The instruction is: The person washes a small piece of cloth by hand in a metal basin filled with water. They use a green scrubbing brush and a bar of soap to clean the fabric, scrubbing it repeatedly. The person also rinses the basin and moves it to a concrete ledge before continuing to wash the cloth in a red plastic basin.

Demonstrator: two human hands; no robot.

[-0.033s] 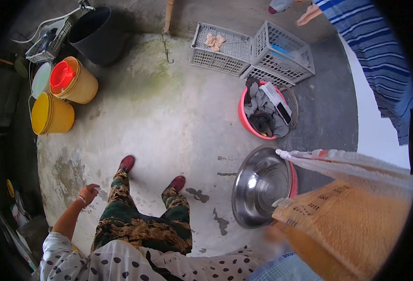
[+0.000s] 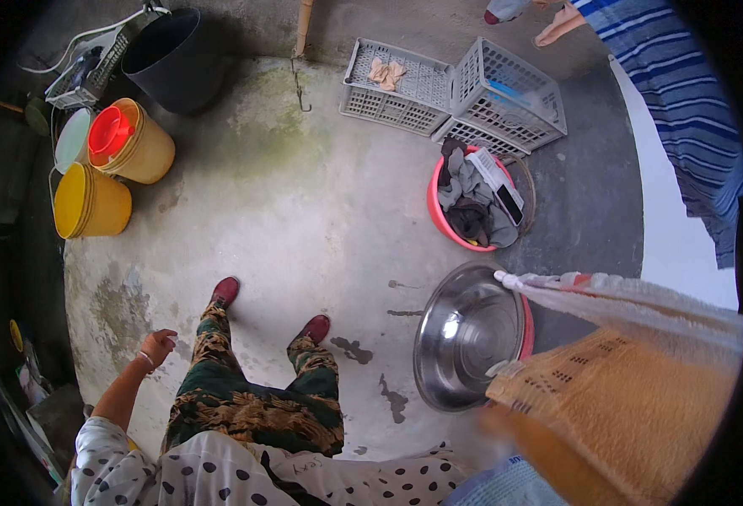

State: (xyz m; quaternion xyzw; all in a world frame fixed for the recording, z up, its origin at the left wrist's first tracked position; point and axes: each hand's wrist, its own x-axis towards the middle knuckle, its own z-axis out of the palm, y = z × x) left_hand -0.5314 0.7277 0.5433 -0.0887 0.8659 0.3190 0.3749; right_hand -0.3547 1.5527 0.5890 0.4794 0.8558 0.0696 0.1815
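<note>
My left hand (image 2: 159, 347) hangs at the left with its fingers curled together. Something small and whitish shows at the fingertips, too small to name. My right hand (image 2: 496, 422) is smeared by motion at the lower right, just under the edge of an orange towel (image 2: 616, 396). Whether it touches the towel I cannot tell. Beside that towel a whitish cloth with reddish patches (image 2: 607, 291) hangs to a twisted, pointed end. Beyond both cloths, a large shiny metal basin (image 2: 451, 337) appears to rest in a red-pink one (image 2: 527, 325).
A pink basin (image 2: 435, 211) holds dark and grey clothes and a phone-like object (image 2: 509, 202). Behind it stand grey plastic crates (image 2: 396, 105). Yellow buckets (image 2: 106, 207) and a black tub (image 2: 194, 80) stand at the left. Blue striped fabric (image 2: 666, 101) hangs at upper right.
The view has shifted very slightly. My right hand and forearm have moved a little beneath the orange towel. My left hand keeps its pose.
</note>
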